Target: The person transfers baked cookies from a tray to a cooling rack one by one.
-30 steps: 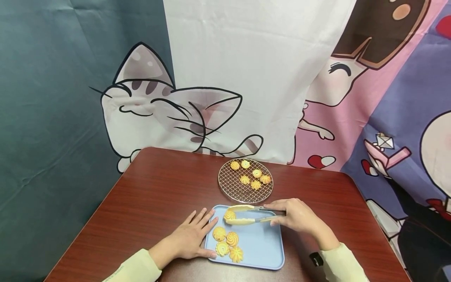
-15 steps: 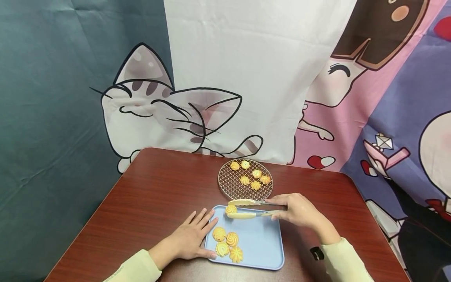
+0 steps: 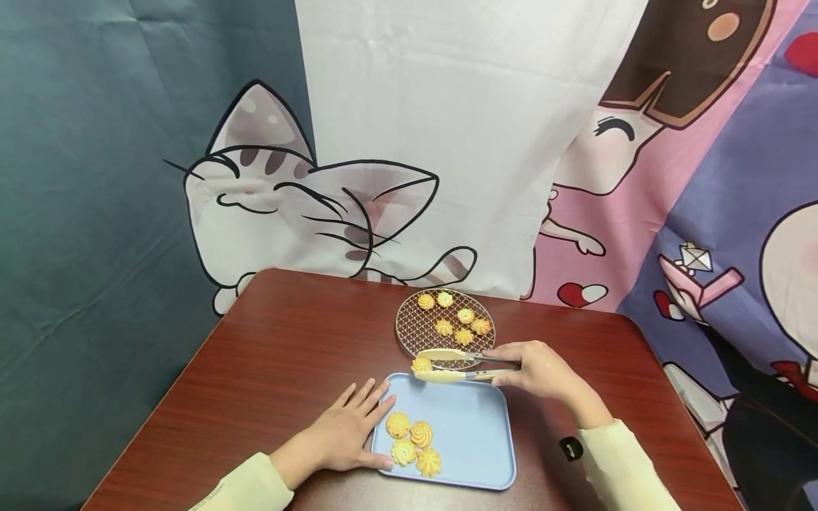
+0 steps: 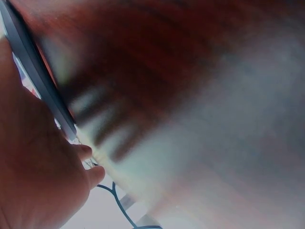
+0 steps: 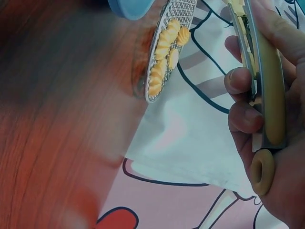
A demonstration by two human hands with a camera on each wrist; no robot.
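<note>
My left hand (image 3: 341,431) lies with fingers spread at the left rim of a light blue tray (image 3: 473,436). My right hand (image 3: 543,372) grips a pair of tongs (image 5: 273,93) with cream tips and metal arms. Between the tips, a swirled butter cookie (image 3: 421,365) is pinched over the tray's far edge, close to the round wire rack (image 3: 412,335). On the tray's left side lie several cookies, among them a star-shaped cookie (image 3: 429,462). The left wrist view shows the left hand (image 4: 43,167) at the side of a dark tray edge.
Several smaller-looking cookies sit on the rack's far and right parts, one of them a ridged cookie (image 3: 464,336). The reddish-brown table (image 3: 287,341) ends at a cloth backdrop (image 3: 409,92) printed with a cat. A dark wrist strap (image 3: 571,448) is by the right sleeve.
The tongs and their cookie have risen from the tray's far left part and moved away toward the rack. The left hand and the other cookies stay in place.
</note>
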